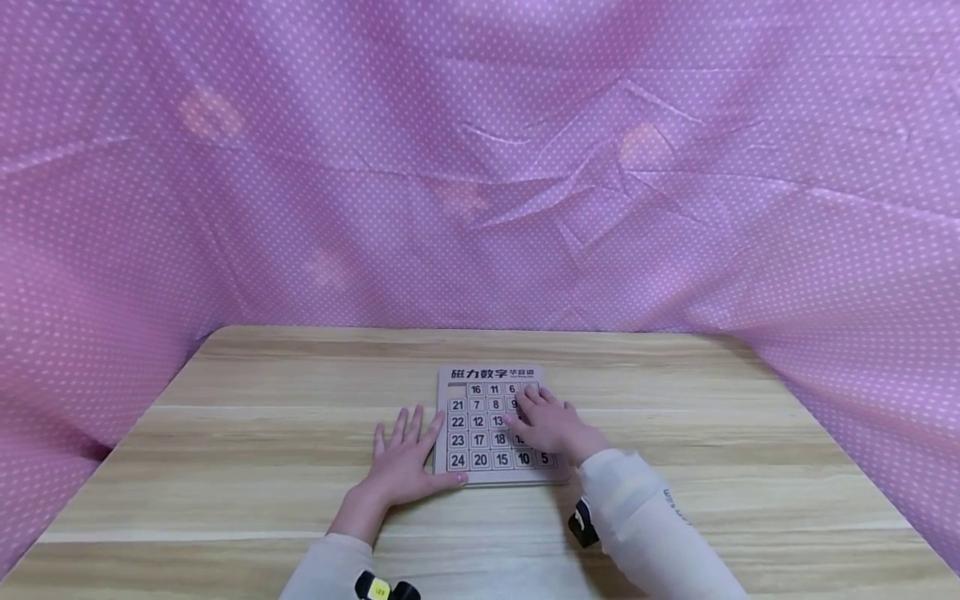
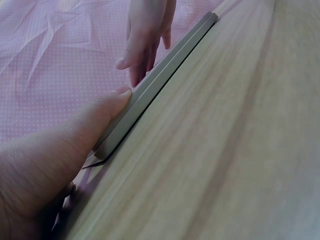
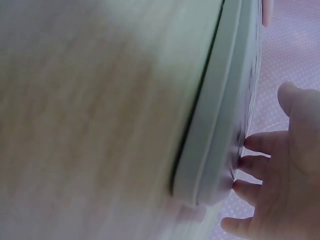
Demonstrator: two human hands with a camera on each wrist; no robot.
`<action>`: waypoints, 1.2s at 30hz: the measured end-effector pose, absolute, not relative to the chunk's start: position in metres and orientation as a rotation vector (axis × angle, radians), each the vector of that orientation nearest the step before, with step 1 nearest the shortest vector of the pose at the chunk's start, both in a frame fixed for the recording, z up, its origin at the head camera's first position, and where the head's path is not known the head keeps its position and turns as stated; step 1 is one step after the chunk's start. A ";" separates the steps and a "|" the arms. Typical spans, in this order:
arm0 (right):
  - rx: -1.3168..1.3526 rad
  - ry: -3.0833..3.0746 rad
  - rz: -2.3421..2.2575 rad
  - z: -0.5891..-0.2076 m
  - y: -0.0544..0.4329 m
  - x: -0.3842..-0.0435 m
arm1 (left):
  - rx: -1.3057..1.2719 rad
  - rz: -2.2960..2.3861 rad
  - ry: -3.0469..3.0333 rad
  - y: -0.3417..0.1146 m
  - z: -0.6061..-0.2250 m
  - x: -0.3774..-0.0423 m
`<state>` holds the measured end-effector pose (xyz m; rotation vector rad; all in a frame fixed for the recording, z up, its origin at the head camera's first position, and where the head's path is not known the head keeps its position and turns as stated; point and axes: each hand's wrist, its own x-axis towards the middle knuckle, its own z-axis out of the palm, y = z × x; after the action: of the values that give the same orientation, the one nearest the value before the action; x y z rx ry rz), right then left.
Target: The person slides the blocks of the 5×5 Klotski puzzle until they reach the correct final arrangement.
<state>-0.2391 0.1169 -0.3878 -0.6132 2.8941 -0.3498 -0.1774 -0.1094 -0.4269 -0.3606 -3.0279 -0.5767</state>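
Note:
A flat number sliding puzzle point(image 1: 498, 478) lies on the table, its numbered tiles facing up and a tile-free slot point(image 1: 457, 390) at its top left corner. My left hand point(image 1: 401, 471) is beside its left edge with fingers spread, the thumb resting on the front left corner. In the left wrist view, that thumb point(image 2: 112, 102) touches the puzzle's rim. Over the right-hand columns is my right hand point(image 1: 551, 425), palm down, hiding several tiles. The right wrist view has its fingers point(image 3: 257, 144) extended, fingertips at the tile face of the puzzle point(image 3: 210, 130).
The wood-grain table point(image 1: 262, 433) extends around the puzzle on all sides. Pink polka-dot cloth point(image 1: 480, 167) hangs behind the table and along both sides. Dark wrist devices sit on the left sleeve point(image 1: 326, 571) and the right sleeve point(image 1: 660, 533).

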 end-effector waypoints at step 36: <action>-0.696 2.869 -0.381 -0.391 0.098 -0.240 | -0.365 -0.567 -3.040 -0.113 -0.428 -0.182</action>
<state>-0.2401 0.0982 -0.3912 -0.6961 2.8689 -0.3811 -0.1815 -0.1127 -0.4283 -0.3654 -3.0395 -0.5672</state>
